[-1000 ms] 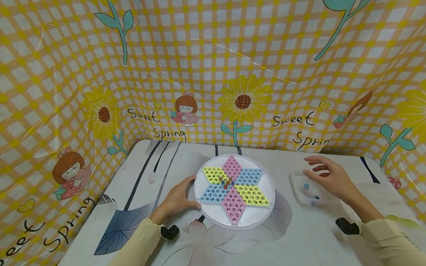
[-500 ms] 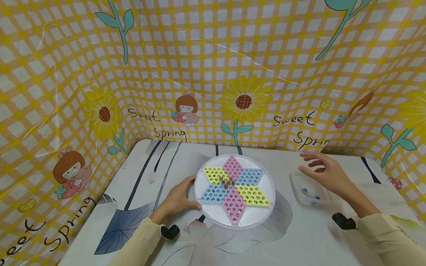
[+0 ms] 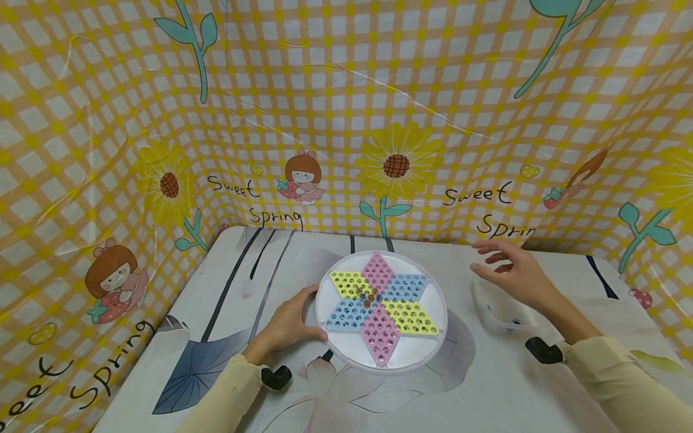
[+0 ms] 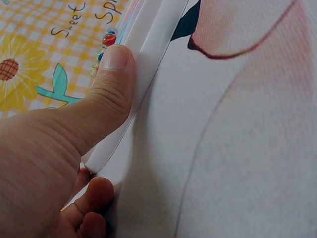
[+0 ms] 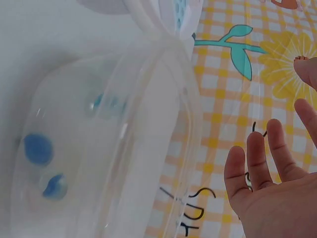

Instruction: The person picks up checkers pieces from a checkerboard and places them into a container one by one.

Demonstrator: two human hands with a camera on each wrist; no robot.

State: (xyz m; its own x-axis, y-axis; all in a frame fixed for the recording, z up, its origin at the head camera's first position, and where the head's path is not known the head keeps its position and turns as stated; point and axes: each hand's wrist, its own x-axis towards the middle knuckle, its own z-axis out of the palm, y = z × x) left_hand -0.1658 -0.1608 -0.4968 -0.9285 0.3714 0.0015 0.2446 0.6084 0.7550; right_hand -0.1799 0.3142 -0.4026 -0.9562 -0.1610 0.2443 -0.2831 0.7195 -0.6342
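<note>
A round white Chinese checkers board (image 3: 417, 352) with a pink, yellow and blue star lies mid-table. Several red, blue and amber marbles (image 3: 370, 298) sit near the star's centre. My left hand (image 3: 289, 319) grips the board's left edge; in the left wrist view its thumb (image 4: 111, 89) lies over the rim and other fingers show below. My right hand (image 3: 520, 276) is over the far side of a clear plastic box (image 3: 479, 316), fingers spread and slightly bent. No object shows between them in the right wrist view. Blue marbles (image 5: 38, 148) lie inside the box.
The table (image 3: 303, 252) wears a pale cover with printed leaves and flowers. Checked yellow cloth (image 3: 335, 90) with sunflowers stands up along the back and left side. Black straps (image 3: 277, 377) sit at both wrists.
My right hand has drifted left and slightly up across the box, toward the board. The left hand and the board have stayed in place.
</note>
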